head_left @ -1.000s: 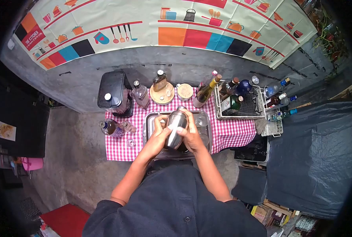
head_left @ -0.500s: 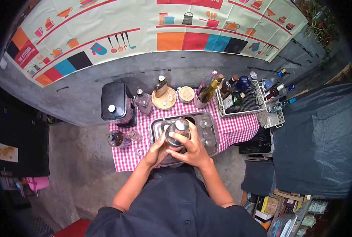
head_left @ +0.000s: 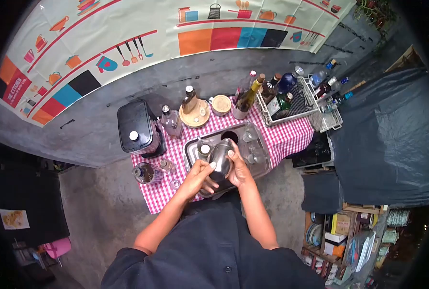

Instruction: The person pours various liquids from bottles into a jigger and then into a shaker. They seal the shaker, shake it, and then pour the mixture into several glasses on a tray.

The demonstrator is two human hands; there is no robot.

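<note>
Over the tray, a metal cocktail shaker (head_left: 220, 163) is tilted between my two hands, its narrower top pointing away from me. My right hand (head_left: 240, 172) wraps its right side, with the thumb near the top. My left hand (head_left: 196, 180) has its thumb pressed on the left side near the base; the other fingers reach partly underneath. Below lies the grey tray (head_left: 268, 161). A white-capped bottle (head_left: 204, 150) stands in it to the left of the shaker, a dark round cup (head_left: 230, 136) behind it, and clear glasses (head_left: 252, 157) to the right.
Left of the tray stand a black lidded container (head_left: 136, 126) and a dark bottle (head_left: 146, 173). Behind it are a clear bottle (head_left: 171, 124), a round wooden board (head_left: 194, 118) and a lidded mug (head_left: 220, 105). A wire basket (head_left: 291, 114) with bottles sits back right on the checked cloth (head_left: 289, 139).
The shaker went from nearly upright, top toward me, to tilted with its top away. Both hands shifted grip along it, the left moving lower. My head view turned slightly.
</note>
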